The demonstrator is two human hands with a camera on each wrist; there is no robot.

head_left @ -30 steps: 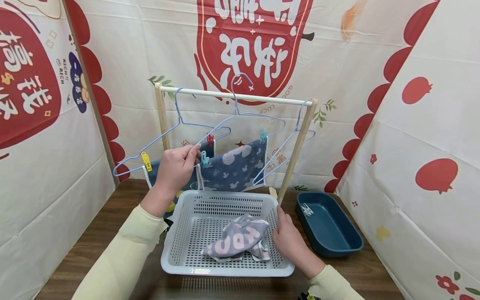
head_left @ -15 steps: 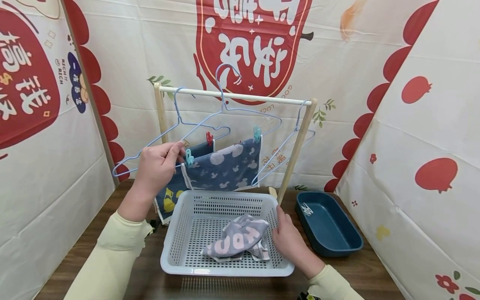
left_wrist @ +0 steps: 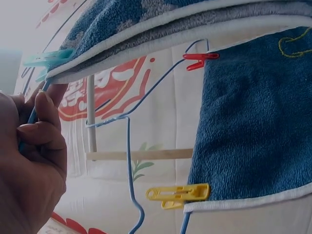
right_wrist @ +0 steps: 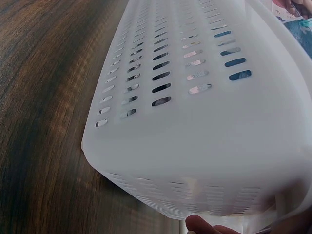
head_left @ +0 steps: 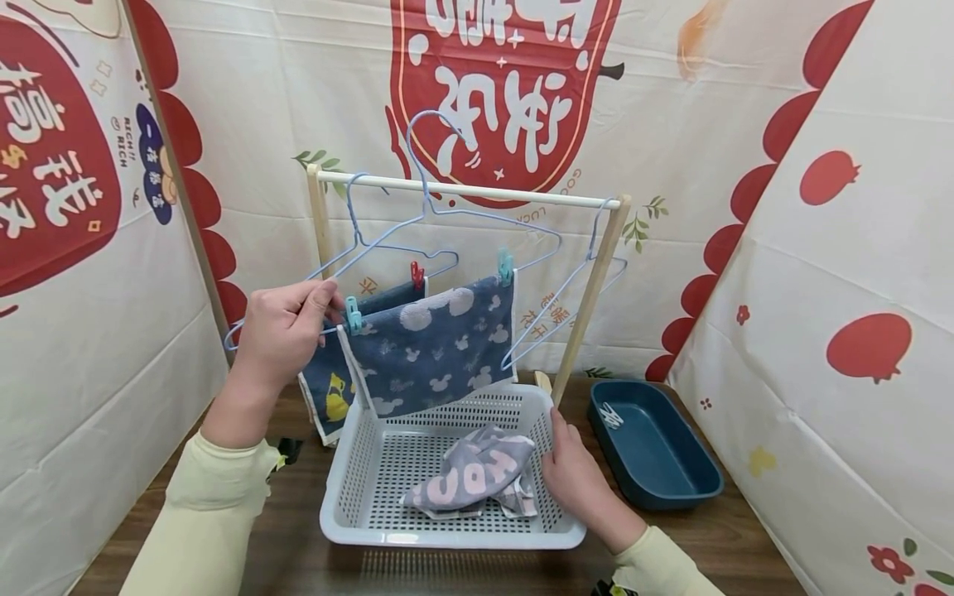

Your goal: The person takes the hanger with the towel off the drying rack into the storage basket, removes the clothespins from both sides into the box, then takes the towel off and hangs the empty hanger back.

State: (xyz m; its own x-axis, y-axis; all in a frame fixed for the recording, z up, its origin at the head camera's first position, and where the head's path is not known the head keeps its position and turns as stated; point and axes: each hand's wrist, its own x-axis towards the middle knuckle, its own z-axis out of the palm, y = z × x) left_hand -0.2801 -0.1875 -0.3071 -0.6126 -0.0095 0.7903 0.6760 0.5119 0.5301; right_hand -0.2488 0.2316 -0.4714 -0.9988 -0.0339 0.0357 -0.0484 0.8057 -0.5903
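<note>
My left hand grips the left end of a blue wire hanger. Its hook rises above the rack's rod in the head view. From it hangs a dark blue towel with pale mouse-head shapes, pinned by two teal clothespins. The towel's lower edge overlaps the back rim of a pale grey laundry basket. My right hand holds the basket's right rim. A crumpled grey-and-pink cloth lies inside. In the left wrist view, curled fingers surround the hanger wire.
Behind stands a wooden drying rack. It bears another hanger with a blue towel, held by red and yellow clothespins, plus a bare hanger at right. A dark blue tray holds white clips.
My left hand has drawn the hanger and mouse-pattern towel leftward and nearer; the towel now overlaps the basket's back rim. My right hand and the basket have stayed put.
</note>
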